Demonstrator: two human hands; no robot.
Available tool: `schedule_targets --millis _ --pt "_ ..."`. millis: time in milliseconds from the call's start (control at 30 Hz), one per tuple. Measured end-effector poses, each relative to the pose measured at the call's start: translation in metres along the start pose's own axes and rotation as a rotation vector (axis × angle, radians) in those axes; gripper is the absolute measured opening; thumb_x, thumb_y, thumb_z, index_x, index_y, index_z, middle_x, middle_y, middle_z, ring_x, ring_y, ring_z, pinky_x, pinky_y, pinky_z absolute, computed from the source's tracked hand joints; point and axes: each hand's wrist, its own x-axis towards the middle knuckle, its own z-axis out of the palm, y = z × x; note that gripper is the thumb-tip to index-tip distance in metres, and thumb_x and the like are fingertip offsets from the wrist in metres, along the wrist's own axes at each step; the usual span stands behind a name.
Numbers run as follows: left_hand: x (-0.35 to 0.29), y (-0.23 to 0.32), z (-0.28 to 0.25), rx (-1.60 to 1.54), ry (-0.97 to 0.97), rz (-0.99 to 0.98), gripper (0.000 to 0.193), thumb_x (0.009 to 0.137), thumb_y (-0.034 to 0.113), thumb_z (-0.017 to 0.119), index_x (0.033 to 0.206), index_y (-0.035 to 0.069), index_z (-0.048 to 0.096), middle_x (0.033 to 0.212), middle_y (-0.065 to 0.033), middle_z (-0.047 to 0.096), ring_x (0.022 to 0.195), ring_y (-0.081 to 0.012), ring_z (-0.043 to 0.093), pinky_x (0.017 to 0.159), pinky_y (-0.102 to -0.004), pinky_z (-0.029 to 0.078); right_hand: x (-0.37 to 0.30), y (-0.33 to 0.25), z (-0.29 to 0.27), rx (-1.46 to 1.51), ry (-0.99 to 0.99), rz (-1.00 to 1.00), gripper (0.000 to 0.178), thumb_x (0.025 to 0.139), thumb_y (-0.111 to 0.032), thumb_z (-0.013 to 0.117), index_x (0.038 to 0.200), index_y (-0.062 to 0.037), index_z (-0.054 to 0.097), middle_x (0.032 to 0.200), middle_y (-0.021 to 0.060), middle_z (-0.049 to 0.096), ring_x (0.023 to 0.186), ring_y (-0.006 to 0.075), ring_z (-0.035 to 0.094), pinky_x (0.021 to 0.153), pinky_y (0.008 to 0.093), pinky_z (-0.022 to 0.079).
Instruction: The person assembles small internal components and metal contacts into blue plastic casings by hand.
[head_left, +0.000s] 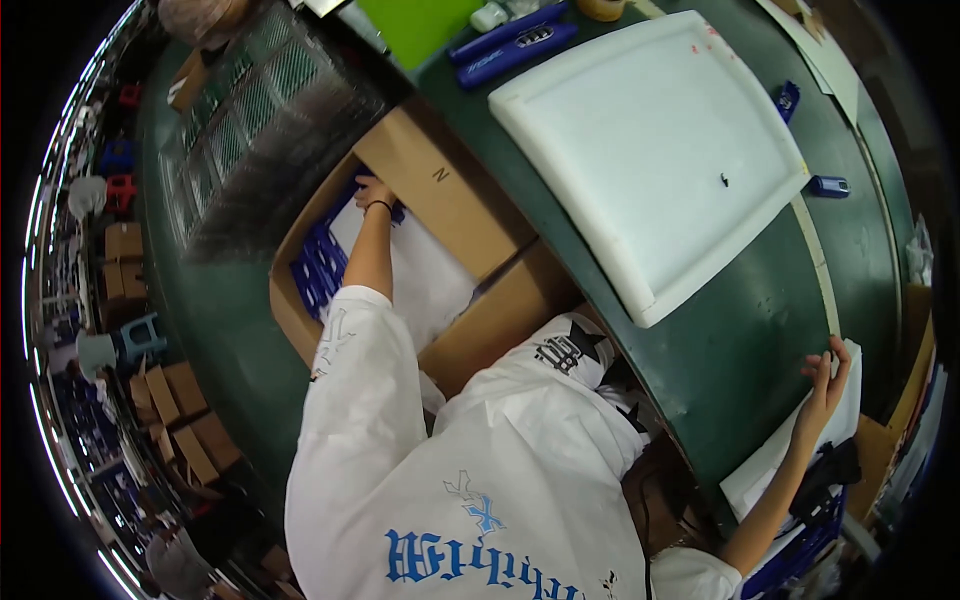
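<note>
My left hand [373, 192], with a dark band at the wrist, reaches into an open cardboard box [430, 185] and rests at its far inner side. Its fingers are slightly apart over blue parts, their tips partly hidden. Rows of blue plastic parts [320, 265] lie in the box beside a white sheet [425, 270]. Far to the right, my right hand [828, 385] is raised with its fingers apart at the edge of white sheets [760, 470]. Whether it touches them is hard to make out.
A large white tray [650, 160] sits on the green table [690, 380], with blue casings [515, 50] behind it and a small blue piece [830, 187] to its right. Clear plastic trays [270, 120] are stacked beyond the box. Cardboard boxes [185, 410] stand at the left.
</note>
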Motion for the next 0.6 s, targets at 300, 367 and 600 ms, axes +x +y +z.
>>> schedule_targets --millis 300,367,600 --pt "-0.041 0.038 0.022 -0.151 -0.157 0.052 0.106 0.080 0.079 0.064 0.161 0.031 0.015 0.158 -0.0334 0.024 0.136 -0.0531 0.043 0.107 -0.0578 0.044 -0.072 -0.033 -0.017 -0.059 0.135 0.008 0.030 0.107 -0.016 0.052 0.133 -0.0011 0.055 0.143 0.0094 0.054 0.087 0.0103 0.058 0.077 0.0260 0.049" --pt "-0.030 0.035 -0.001 -0.439 -0.189 0.144 0.120 0.076 0.074 0.074 0.162 0.019 0.010 0.152 -0.0336 0.039 0.128 -0.0472 0.055 0.104 -0.0501 0.049 -0.069 -0.021 -0.017 -0.023 0.137 -0.001 0.031 0.107 -0.018 0.051 0.133 -0.0013 0.055 0.143 0.0100 0.054 0.085 0.0102 0.059 0.076 0.0260 0.049" --pt "-0.073 0.057 0.033 -0.880 -0.198 0.300 0.098 0.085 0.058 0.075 0.154 0.004 0.030 0.139 -0.0262 0.057 0.122 -0.0378 0.063 0.099 -0.0449 0.054 -0.053 -0.023 -0.007 0.152 0.178 0.060 0.031 0.108 -0.022 0.051 0.133 -0.0030 0.057 0.141 0.0080 0.056 0.086 0.0089 0.059 0.076 0.0241 0.048"
